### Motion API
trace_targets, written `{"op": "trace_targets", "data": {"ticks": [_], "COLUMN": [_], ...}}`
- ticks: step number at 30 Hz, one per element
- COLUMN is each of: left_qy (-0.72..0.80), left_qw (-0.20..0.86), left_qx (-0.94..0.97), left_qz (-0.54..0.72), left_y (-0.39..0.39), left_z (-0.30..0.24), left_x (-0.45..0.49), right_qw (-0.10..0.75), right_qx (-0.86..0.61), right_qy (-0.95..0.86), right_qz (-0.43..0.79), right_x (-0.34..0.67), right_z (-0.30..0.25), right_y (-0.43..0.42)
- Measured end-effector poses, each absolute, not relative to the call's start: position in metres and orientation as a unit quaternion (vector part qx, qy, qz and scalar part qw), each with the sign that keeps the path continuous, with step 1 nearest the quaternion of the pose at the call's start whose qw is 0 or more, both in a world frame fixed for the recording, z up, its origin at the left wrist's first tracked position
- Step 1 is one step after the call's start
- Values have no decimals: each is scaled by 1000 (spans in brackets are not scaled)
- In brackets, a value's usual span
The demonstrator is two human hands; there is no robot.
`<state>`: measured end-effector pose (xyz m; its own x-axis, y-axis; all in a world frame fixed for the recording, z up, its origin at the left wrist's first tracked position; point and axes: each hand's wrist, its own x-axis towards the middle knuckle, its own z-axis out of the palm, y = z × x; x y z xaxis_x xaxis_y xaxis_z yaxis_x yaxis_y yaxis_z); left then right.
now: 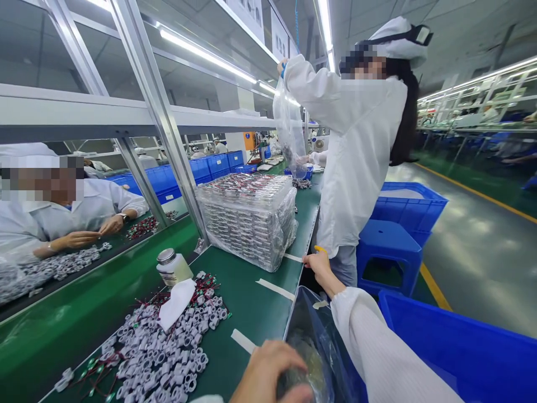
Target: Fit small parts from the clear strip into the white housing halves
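Presently: both hands at the bench edge, plastic bag between

Left hand [271,369]: low at the near end, blurred, fingers curled at the mouth of the plastic bag [308,316]; whether it grips anything, cannot tell. Right hand [322,271]: fingers drawn together at the bench edge, just beside the end of a tape strip [292,257]; hold on it unclear. Small yellow item [321,249] at its fingers, kind uncertain. Bag hangs along the edge of the green bench [235,263], contents blurred.

Left on bench: heap of grey parts [161,358] with red wires, white piece [178,305] on top, lidded bottle [175,268] beside. Farther along: plastic-wrapped stack [245,224]. Beyond it, standing co-worker [361,123] raises a clear bag [289,115]; seated co-worker [25,224] across, hands together over small parts. Floor, right: blue stool [388,240], blue bin [461,347].
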<state>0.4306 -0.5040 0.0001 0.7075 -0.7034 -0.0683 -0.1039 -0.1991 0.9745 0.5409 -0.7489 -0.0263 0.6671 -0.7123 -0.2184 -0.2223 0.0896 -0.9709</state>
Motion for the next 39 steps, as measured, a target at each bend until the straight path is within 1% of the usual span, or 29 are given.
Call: {"op": "trace_targets", "data": {"ticks": [2, 4, 8, 13, 18, 20, 23, 25, 27, 30, 34, 36, 39], "left_qy": [-151, -35, 112, 190, 162, 111, -19, -140, -294, -509, -660, -706, -754], "left_qw": [639, 687, 743, 752, 694, 648, 543, 448, 337, 156, -55, -127, -187], "left_qx": [702, 680, 627, 605, 683, 739, 832, 880, 894, 845, 739, 681, 605], "left_qz": [-275, -253, -206, -181, -159, -147, -112, -66, -15, 51, 122, 145, 174], "left_y": [-526, -549, -579, -587, -587, -586, -580, -576, -576, -586, -595, -593, -585], "left_z": [17, 24, 28, 34, 26, 20, 10, 3, -2, -5, -4, -5, -6], "left_x": [460, 489, 536, 554, 564, 564, 550, 534, 525, 539, 585, 601, 614], "right_qw": [665, 686, 722, 751, 774, 780, 782, 782, 780, 773, 765, 762, 756], "right_qx": [-634, -620, -589, -552, -515, -504, -496, -498, -503, -511, -520, -523, -529], "right_qy": [344, 328, 304, 300, 307, 310, 312, 310, 307, 305, 306, 305, 305], "right_qz": [-192, -193, -199, -204, -202, -205, -211, -210, -212, -221, -227, -229, -237], "right_x": [542, 544, 548, 545, 538, 535, 532, 530, 529, 530, 533, 534, 536], "right_z": [-23, -20, -11, -1, -1, -4, -9, -13, -18, -24, -31, -34, -36], "right_y": [-745, -741, -735, -730, -728, -728, -728, -729, -728, -727, -727, -726, -725]}}
